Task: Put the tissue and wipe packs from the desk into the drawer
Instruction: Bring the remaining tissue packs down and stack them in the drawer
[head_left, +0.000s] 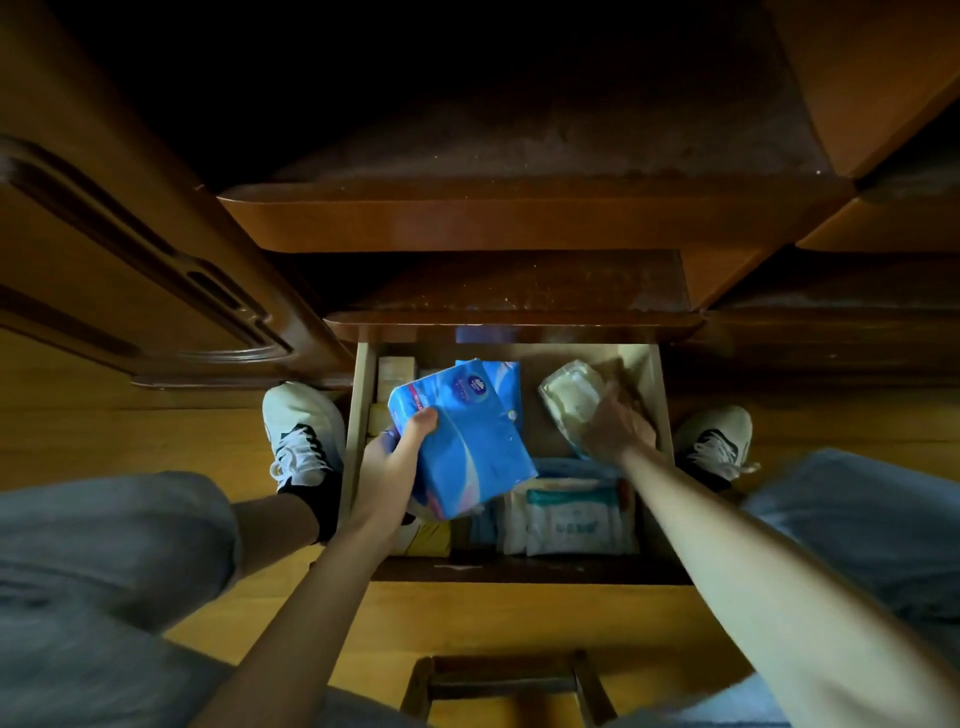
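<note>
left hand holding blue pack

Both forearms extended forward and down. Left hand: fingers curled, thumb on top, grip closed on something. Right hand blurred, fingers curled, grip likewise closed.

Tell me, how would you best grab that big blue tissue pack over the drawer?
Probably by its long left edge, coming from the left as the left hand does now. The blue tissue pack is a soft, flat block held tilted above the drawer, so a thumb on top and fingers underneath can pinch its thin side.
</note>
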